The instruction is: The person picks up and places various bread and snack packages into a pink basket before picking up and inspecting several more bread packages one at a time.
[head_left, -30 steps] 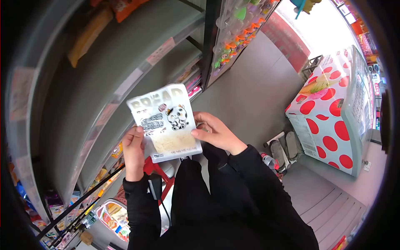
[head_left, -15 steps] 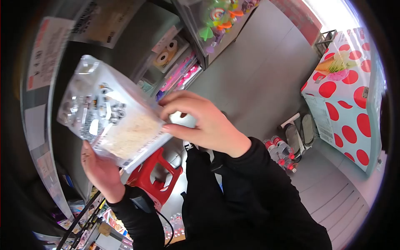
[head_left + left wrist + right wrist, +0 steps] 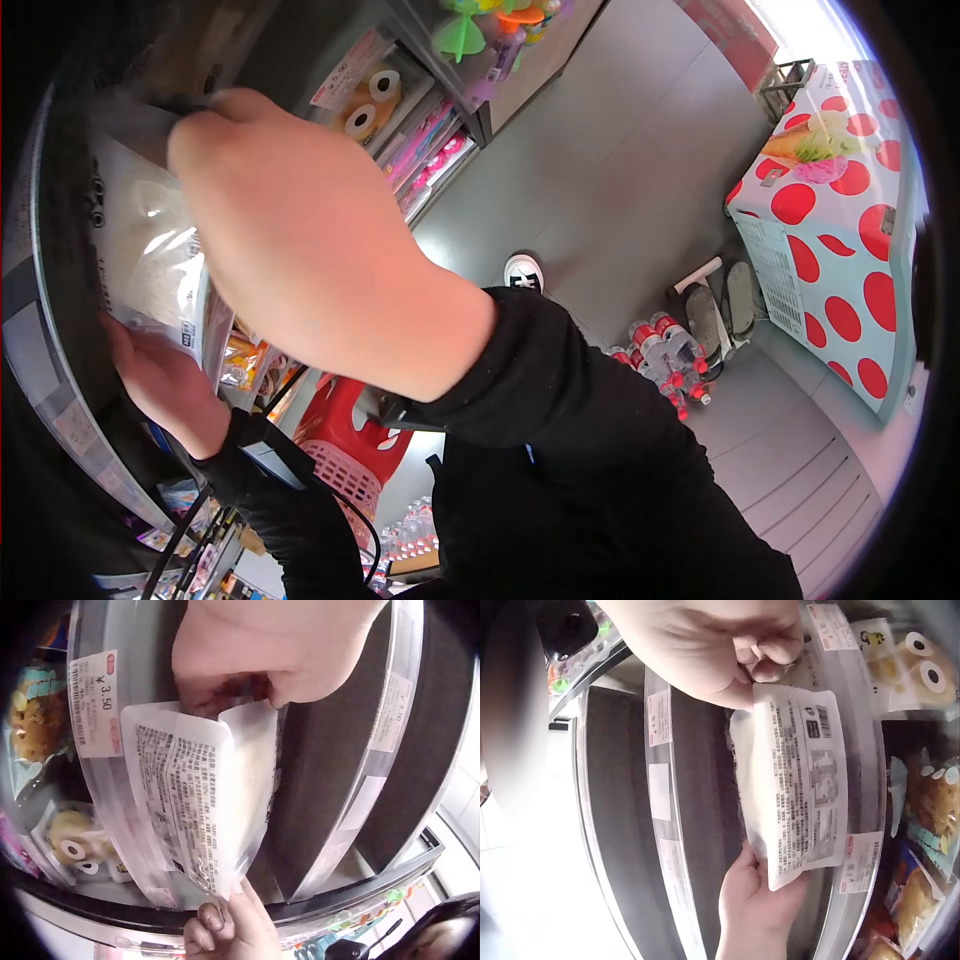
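A white bread bag with a clear window hangs between both hands, held at the opening of a grey shelf. My left hand holds its near end from below, fingers partly hidden behind it in the head view. My right hand reaches across to the far end, its back covering much of the bag. The left wrist view shows the right thumb and fingers pinching an edge of the bag. Small printed text and a barcode cover the panel facing the right wrist camera.
Price labels run along the shelf edges. A wrapped bun with big eyes lies farther along the shelf. Below stand a red stool and a pink basket. Bottles stand on the floor near a red-dotted freezer.
The bread bag has gone from in front of my body leftward to the shelf, turning its printed front away. My right hand has moved left and over to its far end.
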Tool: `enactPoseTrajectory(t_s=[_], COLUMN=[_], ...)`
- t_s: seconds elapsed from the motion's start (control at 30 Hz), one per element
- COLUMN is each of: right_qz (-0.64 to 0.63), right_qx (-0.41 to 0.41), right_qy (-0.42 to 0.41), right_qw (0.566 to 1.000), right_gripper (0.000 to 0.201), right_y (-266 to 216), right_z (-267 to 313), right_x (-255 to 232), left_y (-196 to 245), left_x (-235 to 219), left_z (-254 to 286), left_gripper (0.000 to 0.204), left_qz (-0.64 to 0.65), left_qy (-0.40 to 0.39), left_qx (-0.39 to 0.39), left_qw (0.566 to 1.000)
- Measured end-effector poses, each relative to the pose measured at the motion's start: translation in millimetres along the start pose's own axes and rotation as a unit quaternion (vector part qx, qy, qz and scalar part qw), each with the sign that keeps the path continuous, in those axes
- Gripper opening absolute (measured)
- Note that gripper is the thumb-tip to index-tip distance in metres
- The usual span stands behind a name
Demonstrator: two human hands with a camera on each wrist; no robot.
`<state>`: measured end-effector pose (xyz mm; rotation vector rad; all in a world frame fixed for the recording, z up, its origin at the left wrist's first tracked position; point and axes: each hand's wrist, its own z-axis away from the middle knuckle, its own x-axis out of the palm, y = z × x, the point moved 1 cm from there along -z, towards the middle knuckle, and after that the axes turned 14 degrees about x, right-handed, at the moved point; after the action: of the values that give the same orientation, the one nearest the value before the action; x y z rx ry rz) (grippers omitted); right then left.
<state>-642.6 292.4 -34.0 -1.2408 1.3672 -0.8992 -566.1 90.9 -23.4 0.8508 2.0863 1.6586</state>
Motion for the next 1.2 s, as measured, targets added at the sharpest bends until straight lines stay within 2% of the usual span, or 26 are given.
enactPoseTrajectory(t_s=[0.03, 0.1, 0.13, 0.17, 0.2, 0.23, 0.3, 0.33, 0.4, 0.43, 0.47, 0.5, 0.53, 0.57, 0.6, 0.67, 0.77, 0.83, 0.9, 1.03, 1.13, 1.2], right_qz=[0.019, 0.011, 0.004, -0.009, -0.01, -0.029, -0.048, -0.036, -0.024, -0.023, -0.023, -0.013, -0.014, -0.013, -0.013, 0.0, 0.022, 0.011, -0.001, -0.022, -0.036, -0.048], right_qx=[-0.023, -0.029, -0.037, -0.046, -0.046, -0.052, -0.058, -0.053, -0.053, -0.036, -0.018, -0.001, -0.005, -0.002, -0.003, -0.023, 0.045, 0.052, 0.064, 0.052, 0.052, 0.058], right_qy=[0.015, 0.025, 0.038, 0.028, 0.027, 0.042, 0.056, 0.032, 0.004, -0.002, -0.008, -0.037, -0.038, -0.039, -0.039, -0.047, -0.101, -0.113, -0.12, -0.093, -0.066, -0.053], right_qw=[0.999, 0.999, 0.999, 0.999, 0.999, 0.997, 0.996, 0.997, 0.998, 0.999, 1.0, 0.999, 0.999, 0.999, 0.999, 0.999, 0.994, 0.992, 0.991, 0.994, 0.996, 0.996], right_gripper=[0.015, 0.015, 0.015, 0.015, 0.015, 0.016, 0.016, 0.019, 0.023, 0.028, 0.032, 0.041, 0.041, 0.043, 0.045, 0.048, 0.051, 0.051, 0.052, 0.056, 0.06, 0.062], right_y=[-2.6, -5.6, -6.1, -5.6, -3.5, -0.9, 3.0, 6.7, 12.0, 13.4, 14.8, 16.3, 17.6, 18.4, 19.0, 19.7, 13.1, 10.9, 9.5, 8.9, 12.2, 12.6], right_z=[-1.1, -4.4, -6.0, -7.9, -10.4, -13.0, -13.1, -11.6, -8.5, -5.0, -2.4, -1.3, -0.3, 0.0, -1.3, -3.3, -7.1, -10.2, -12.3, -12.4, -8.5, -7.1], right_x=[2.1, 9.7, 13.0, 15.6, 19.2, 22.5, 24.6, 22.3, 19.5, 18.6, 16.9, 15.0, 13.6, 13.3, 13.0, 9.8, 3.3, 2.8, 3.4, 7.4, 8.5, 6.3], left_y=[2.1, 11.3, 6.8, -0.5, -0.3, -1.5, 4.1, 2.4, -1.7, -6.8, -7.8, -7.5, -7.3, -11.6, -15.3, -17.6, -16.5, -13.2, -10.9, -9.8, -9.7, -15.7], left_x=[0.3, 8.6, -8.7, -38.0, -40.2, -43.3, -7.7, -2.9, -0.4, -6.0, 1.0, 15.2, 25.4, 26.4, 22.6, 16.1, 16.5, 15.2, 18.2, 27.9, 43.7, 56.8], left_z=[-0.5, 1.4, -9.6, -30.1, -36.4, -37.2, -20.4, -17.1, -13.1, -11.9, -4.6, 9.8, 20.0, 24.5, 25.9, 29.2, 35.2, 33.1, 30.6, 30.7, 29.8, 26.8], left_gripper=[0.035, 0.032, 0.032, 0.031, 0.03, 0.03, 0.03, 0.03, 0.031, 0.031, 0.031, 0.031, 0.03, 0.031, 0.031, 0.03, 0.029, 0.028, 0.023, 0.017, 0.017, 0.017], left_qz=[-0.003, -0.011, -0.012, 0.061, 0.133, 0.133, 0.114, 0.115, 0.091, -0.031, -0.03, -0.118, -0.205, -0.039, -0.037, -0.071, -0.059, -0.054, -0.053, -0.067, -0.056, -0.051], left_qy=[0.002, 0.105, 0.106, 0.031, -0.044, -0.044, -0.046, -0.044, -0.069, -0.049, -0.046, -0.018, 0.01, -0.007, -0.002, -0.097, -0.115, -0.129, -0.125, -0.149, -0.176, -0.156], left_qx=[-0.001, -0.022, -0.022, -0.029, -0.036, -0.034, -0.012, -0.011, 0.047, 0.099, 0.101, 0.129, 0.157, 0.144, 0.153, 0.183, 0.14, 0.122, 0.045, 0.104, 0.111, 0.12], left_qw=[1.0, 0.994, 0.994, 0.997, 0.989, 0.99, 0.992, 0.992, 0.992, 0.993, 0.993, 0.984, 0.966, 0.989, 0.987, 0.976, 0.982, 0.983, 0.99, 0.981, 0.977, 0.979])
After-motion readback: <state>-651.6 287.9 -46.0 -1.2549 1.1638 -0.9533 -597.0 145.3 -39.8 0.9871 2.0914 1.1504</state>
